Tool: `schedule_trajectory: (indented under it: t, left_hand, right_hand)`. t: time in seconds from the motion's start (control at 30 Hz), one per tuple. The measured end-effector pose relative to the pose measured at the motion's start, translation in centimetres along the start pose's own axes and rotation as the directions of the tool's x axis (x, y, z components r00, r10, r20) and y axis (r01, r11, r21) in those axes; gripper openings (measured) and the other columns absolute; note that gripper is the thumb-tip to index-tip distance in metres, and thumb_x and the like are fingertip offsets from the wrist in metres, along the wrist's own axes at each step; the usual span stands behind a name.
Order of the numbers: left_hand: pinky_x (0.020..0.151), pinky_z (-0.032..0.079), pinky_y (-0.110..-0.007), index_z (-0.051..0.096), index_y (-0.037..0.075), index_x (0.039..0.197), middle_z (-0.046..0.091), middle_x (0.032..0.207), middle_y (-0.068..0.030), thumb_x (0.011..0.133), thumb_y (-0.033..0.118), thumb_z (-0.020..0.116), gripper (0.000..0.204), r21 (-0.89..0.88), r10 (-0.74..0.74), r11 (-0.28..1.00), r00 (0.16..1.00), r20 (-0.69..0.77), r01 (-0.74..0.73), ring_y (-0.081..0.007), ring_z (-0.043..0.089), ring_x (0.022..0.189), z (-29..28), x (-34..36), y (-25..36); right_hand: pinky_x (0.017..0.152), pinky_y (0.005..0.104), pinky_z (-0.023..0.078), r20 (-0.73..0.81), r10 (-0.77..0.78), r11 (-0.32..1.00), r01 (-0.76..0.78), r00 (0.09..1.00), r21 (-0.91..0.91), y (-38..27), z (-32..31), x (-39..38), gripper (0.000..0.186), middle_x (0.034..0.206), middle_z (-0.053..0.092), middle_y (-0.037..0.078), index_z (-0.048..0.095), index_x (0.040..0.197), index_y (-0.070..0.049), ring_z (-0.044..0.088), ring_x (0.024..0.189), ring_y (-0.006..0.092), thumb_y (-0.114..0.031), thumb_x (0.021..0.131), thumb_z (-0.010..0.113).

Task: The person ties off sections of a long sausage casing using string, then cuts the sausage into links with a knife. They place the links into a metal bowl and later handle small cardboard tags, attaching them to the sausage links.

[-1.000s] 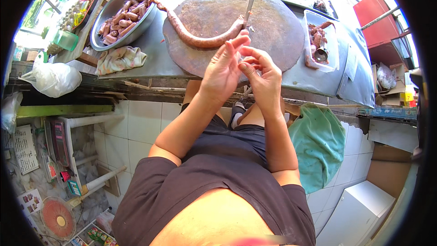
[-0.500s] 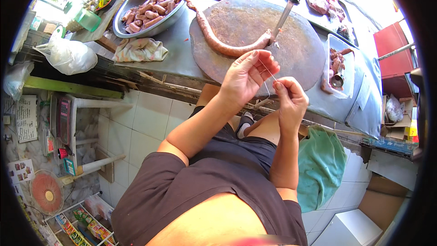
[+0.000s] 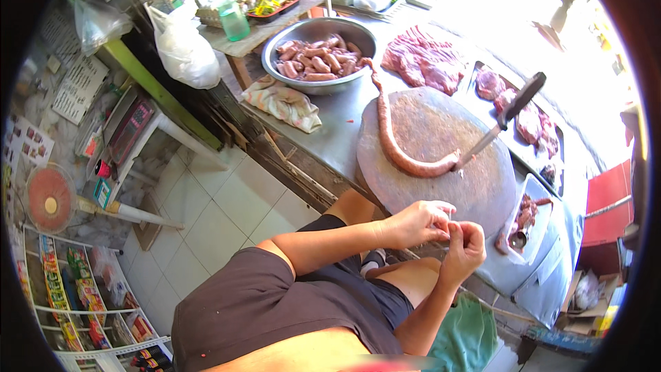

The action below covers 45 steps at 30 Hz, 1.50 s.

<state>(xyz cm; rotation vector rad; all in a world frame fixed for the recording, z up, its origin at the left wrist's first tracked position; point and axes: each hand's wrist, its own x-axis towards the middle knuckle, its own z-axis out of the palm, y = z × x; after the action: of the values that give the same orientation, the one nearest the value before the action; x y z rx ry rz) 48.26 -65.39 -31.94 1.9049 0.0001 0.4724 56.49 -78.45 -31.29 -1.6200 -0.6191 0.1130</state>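
My left hand and my right hand meet over the near edge of a round wooden chopping board. Both have fingers pinched on a thin white string, of which only a short bit shows between the fingertips. On the board a long sausage lies in a curve, its far end running to a metal bowl of short linked sausages. A black-handled knife stands tilted, its tip down at the sausage's near end.
Raw meat lies behind the board, with a meat tray to its right. A clear tub holds meat scraps and a ladle. A cloth lies below the bowl; a white bag hangs at left.
My left hand has closed in from an open-palmed pose, and both hands are now together lower down. The view has swung left, so the board sits farther right.
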Motion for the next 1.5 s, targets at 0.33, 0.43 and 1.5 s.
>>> schedule_trajectory:
  t: [0.33,0.43,1.5]
  left_hand:
    - [0.066,0.057,-0.039,0.070,0.005,0.116,0.070,0.090,-0.0131,0.087,0.009,0.070,0.029,0.216,0.381,0.921,0.866,-0.325,-0.324,-0.0307,0.070,0.079,2.0,-0.3,2.0]
    - [0.067,0.057,-0.037,0.070,0.002,0.107,0.069,0.092,-0.0146,0.086,0.007,0.071,0.022,0.164,0.430,0.903,0.823,-0.372,-0.398,-0.0312,0.070,0.079,1.8,-0.2,2.6]
    - [0.107,0.043,-0.038,0.068,-0.001,0.112,0.044,0.150,-0.0257,0.091,0.006,0.068,0.022,-0.095,0.113,0.985,0.950,-0.290,-0.146,-0.0316,0.047,0.137,0.8,0.2,3.2]
  right_hand:
    - [0.051,0.0187,0.034,0.077,0.166,0.861,-0.182,0.983,0.474,-1.7,-1.9,-0.6,0.016,0.063,0.053,-0.002,0.061,0.078,-0.001,0.045,0.055,0.0050,-0.006,0.086,0.073]
    - [0.049,0.0188,0.031,0.161,0.168,0.812,-0.230,0.972,0.536,-2.1,-2.6,-0.3,0.025,0.062,0.051,-0.002,0.060,0.078,-0.001,0.043,0.054,0.0045,-0.018,0.092,0.072]
    - [0.063,0.0253,0.047,-0.007,-0.153,0.986,0.152,0.988,-0.070,-1.9,-2.0,-1.5,0.009,0.073,0.065,0.010,0.063,0.084,0.002,0.059,0.067,0.0126,-0.001,0.090,0.069]
